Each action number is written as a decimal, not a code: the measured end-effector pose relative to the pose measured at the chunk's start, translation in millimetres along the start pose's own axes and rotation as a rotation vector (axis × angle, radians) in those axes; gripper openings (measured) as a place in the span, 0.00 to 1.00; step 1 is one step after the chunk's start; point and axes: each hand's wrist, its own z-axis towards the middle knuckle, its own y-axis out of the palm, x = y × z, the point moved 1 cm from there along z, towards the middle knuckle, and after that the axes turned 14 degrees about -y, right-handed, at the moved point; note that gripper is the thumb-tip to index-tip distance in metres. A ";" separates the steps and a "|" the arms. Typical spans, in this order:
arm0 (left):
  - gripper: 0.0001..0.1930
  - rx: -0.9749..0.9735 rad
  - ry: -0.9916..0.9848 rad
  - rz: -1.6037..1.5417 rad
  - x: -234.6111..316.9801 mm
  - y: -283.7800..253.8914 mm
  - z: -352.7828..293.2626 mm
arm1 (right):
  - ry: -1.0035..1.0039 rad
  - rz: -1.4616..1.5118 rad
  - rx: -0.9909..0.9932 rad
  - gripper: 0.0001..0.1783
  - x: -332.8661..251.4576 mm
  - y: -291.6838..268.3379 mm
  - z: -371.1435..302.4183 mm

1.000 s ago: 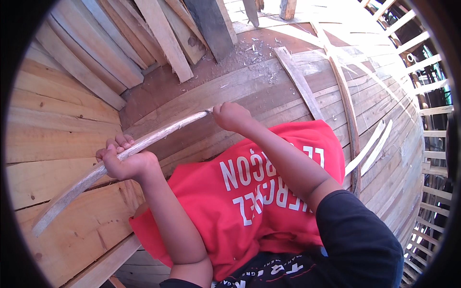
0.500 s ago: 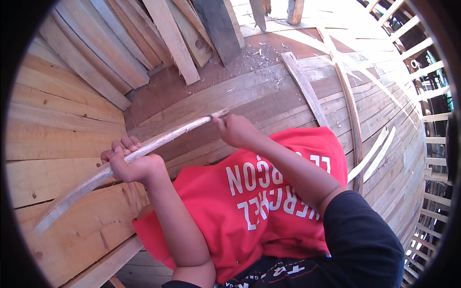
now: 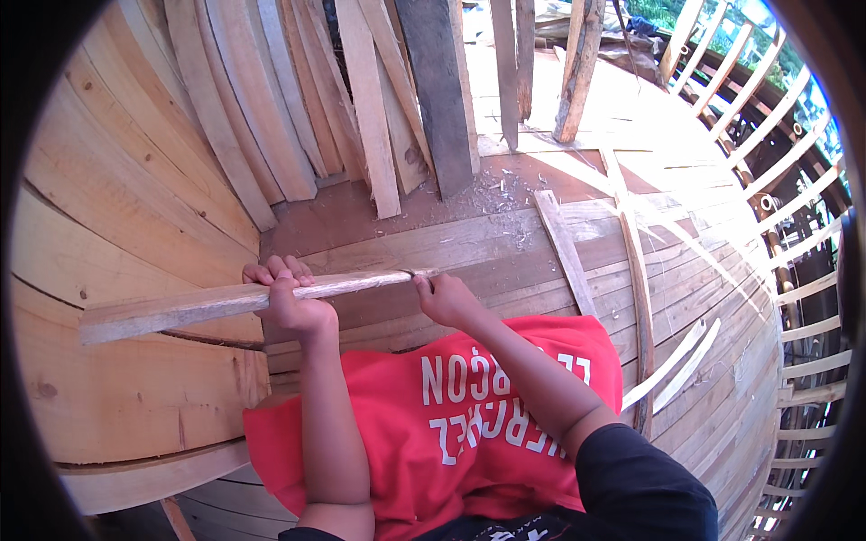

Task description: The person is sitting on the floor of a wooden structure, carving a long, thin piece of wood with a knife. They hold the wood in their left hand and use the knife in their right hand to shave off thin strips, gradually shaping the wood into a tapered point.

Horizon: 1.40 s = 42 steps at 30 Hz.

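Note:
A long, pale wooden strip (image 3: 203, 311), broad at its left end and narrow at its right, lies across in front of me. My left hand (image 3: 299, 308) is closed around its middle, fingers on the far side and thumb over the top. At the narrow end, my right hand (image 3: 446, 300) is closed with the thumb and fingertips against the strip. A small dark thing (image 3: 411, 273) shows at those fingertips; what it is I cannot make out. The strip's near edge looks freshly cut and rough. Below my arms, a red cloth (image 3: 388, 406) with white lettering covers my lap.
Upright boards (image 3: 374, 135) lean at the far left beside a curved plank wall (image 3: 135, 225). Wood shavings (image 3: 505, 194) litter the plank floor (image 3: 577, 279). Loose battens (image 3: 631, 270) lie to the right, with pale curved strips (image 3: 677, 365) near them. A slatted railing (image 3: 794, 234) runs along the right.
My view has tilted up, so the boards and floor sit lower. The strip is more level, its left end raised. Both hands keep their grip, and the right remains at the narrow end.

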 end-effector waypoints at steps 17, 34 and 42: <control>0.15 -0.439 -0.072 0.099 7.0 -19.1 -27.7 | 0.111 0.417 0.480 0.32 85.0 -14.7 -36.8; 0.37 0.435 -0.323 0.434 79.7 47.6 -67.3 | 0.134 1.276 0.613 0.27 18.7 -80.9 -102.4; 0.39 0.118 -0.458 0.255 65.1 93.8 -111.8 | 0.652 1.137 0.194 0.17 64.9 -138.2 -60.6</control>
